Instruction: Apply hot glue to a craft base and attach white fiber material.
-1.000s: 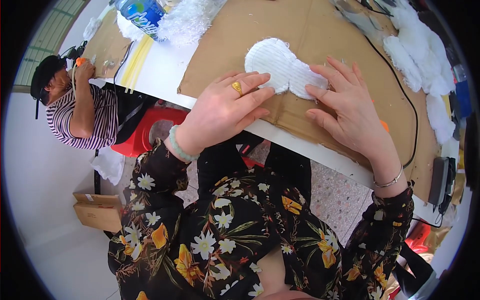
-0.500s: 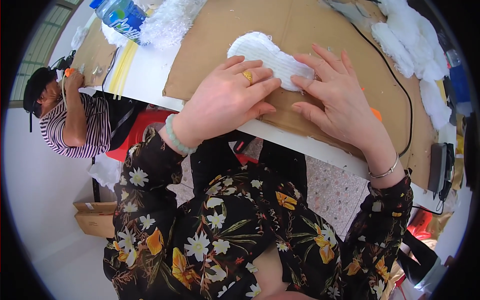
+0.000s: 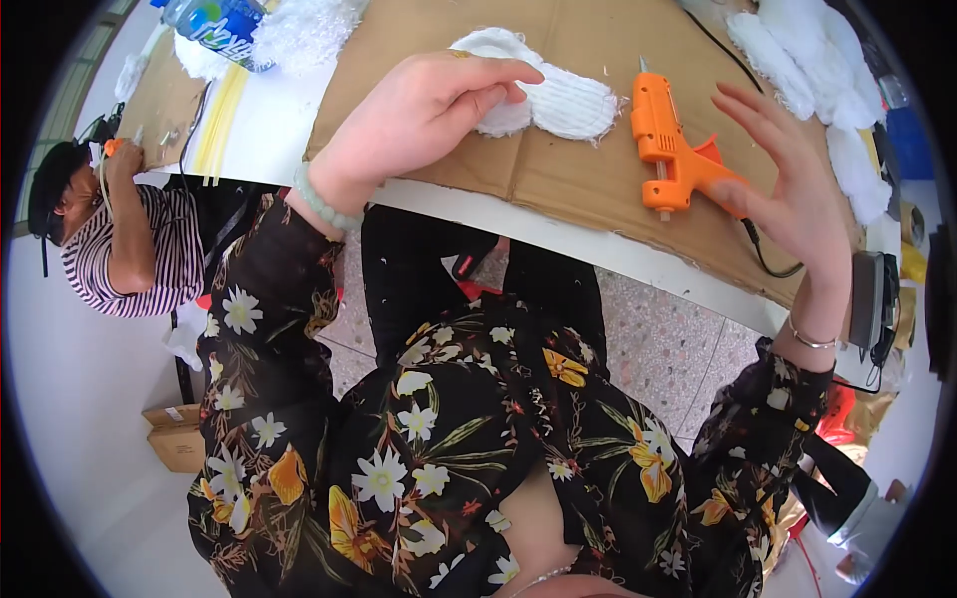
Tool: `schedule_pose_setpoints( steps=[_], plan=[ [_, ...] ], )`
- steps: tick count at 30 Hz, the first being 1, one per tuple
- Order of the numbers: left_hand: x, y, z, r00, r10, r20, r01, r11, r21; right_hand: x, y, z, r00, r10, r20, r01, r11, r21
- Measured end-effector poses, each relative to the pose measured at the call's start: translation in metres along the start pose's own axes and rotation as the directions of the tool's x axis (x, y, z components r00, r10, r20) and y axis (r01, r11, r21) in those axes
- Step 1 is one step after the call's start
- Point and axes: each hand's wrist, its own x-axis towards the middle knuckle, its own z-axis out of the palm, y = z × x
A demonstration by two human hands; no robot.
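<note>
White tabletop [image 3: 284, 115]: left hand [image 3: 419, 112], finger grip unclear, overlies lobed white fabric [image 3: 573, 102]; right hand [image 3: 802, 194], fingers apart, flanks orange plastic glue gun [image 3: 656, 118].

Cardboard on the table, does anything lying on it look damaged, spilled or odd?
Nothing looks spilled on the cardboard. The white cloth has a frayed edge, stringy on the side facing the orange glue gun, so it looks a bit ragged, though I can't tell if that's damage.

Black blouse [image 3: 454, 429] with white-and-yellow flowers [image 3: 381, 480], pale green bead bracelet [image 3: 323, 207], silver bangle [image 3: 807, 339], black trousers [image 3: 397, 274]
</note>
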Motion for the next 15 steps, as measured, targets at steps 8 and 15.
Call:
schedule_pose_setpoints(
  steps=[8,15],
  plan=[
    [0.007,-0.016,0.001,0.996,-0.001,-0.085,-0.003,0.999,-0.046,0.010,-0.023,0.022,0.972,-0.198,-0.123,0.191,0.979,-0.068],
    [0.004,-0.010,0.001,0.992,0.102,-0.075,-0.092,0.988,0.127,0.029,-0.072,0.064,0.928,-0.370,-0.044,0.357,0.918,-0.173]
  ],
)
